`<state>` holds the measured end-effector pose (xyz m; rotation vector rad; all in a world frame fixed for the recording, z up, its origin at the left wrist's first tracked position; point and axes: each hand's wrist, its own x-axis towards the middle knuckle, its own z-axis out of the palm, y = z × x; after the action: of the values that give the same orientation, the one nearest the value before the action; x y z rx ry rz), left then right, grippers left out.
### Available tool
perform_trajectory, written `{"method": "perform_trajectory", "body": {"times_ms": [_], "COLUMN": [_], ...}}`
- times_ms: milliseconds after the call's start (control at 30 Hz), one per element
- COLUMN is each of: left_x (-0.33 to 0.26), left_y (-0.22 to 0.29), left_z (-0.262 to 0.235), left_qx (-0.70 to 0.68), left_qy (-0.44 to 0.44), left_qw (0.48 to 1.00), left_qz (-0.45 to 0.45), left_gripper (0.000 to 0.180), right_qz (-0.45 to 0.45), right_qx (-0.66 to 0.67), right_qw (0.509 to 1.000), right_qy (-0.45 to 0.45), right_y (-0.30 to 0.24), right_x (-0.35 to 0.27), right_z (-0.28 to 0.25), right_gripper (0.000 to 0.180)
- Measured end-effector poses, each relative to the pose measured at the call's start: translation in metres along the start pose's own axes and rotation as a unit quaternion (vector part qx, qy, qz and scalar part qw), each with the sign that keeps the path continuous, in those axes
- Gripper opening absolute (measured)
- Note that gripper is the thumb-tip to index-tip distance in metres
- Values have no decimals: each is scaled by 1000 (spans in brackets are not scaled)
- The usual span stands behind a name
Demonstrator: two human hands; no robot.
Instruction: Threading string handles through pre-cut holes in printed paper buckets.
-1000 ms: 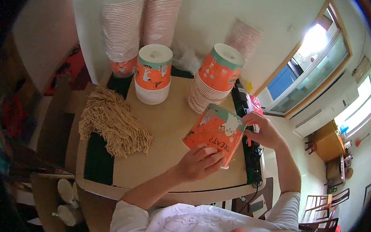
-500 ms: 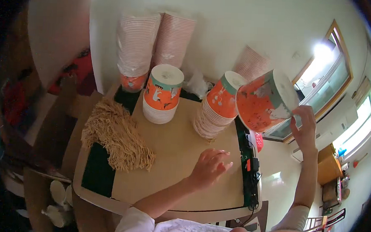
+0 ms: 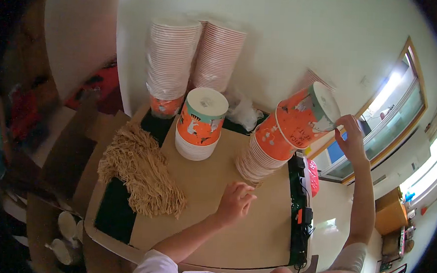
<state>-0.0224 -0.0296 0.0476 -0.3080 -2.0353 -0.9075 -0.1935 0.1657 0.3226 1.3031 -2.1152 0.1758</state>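
Left of the leaning cup stack (image 3: 264, 151) lies a straw pile (image 3: 142, 174); the left hand (image 3: 235, 202), fingers loosely curled, rests empty at its base. The right hand (image 3: 350, 141) grips the orange cup (image 3: 306, 114) atop it; a nudge could topple it.

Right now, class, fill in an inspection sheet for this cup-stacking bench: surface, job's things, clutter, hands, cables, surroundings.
Surface: brown cardboard sheet over a dark table.
Job's things: orange printed paper cup, tilted, on top of the leaning cup stack; a second short stack stands upright.
Clutter: tan heap of straw-like fibres; clear plastic bag.
Hands: right hand on the top cup's rim; left hand rests on the cardboard near the stack's base.
Cables: black power strip with cord along the right edge.
Surroundings: tall pale cup stacks by a white wall; window at right.
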Motion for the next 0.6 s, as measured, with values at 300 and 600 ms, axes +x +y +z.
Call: {"method": "perform_trajectory", "body": {"times_ms": [300,600], "left_x": [26,67], "left_y": [-44,-58], "left_z": [32,66], "left_qx": [-107,132], "left_qy": [12,-33], "left_qw": [979,991], "left_qz": [-171,6], "left_gripper": [31,54], "right_qz": [-7,-9], "right_qx": [37,32], "right_qw": [998,994], "right_qy": [-52,-109], "right_y": [4,-2], "right_x": [3,11], "right_z": [32,34], "right_gripper": [27,26]}}
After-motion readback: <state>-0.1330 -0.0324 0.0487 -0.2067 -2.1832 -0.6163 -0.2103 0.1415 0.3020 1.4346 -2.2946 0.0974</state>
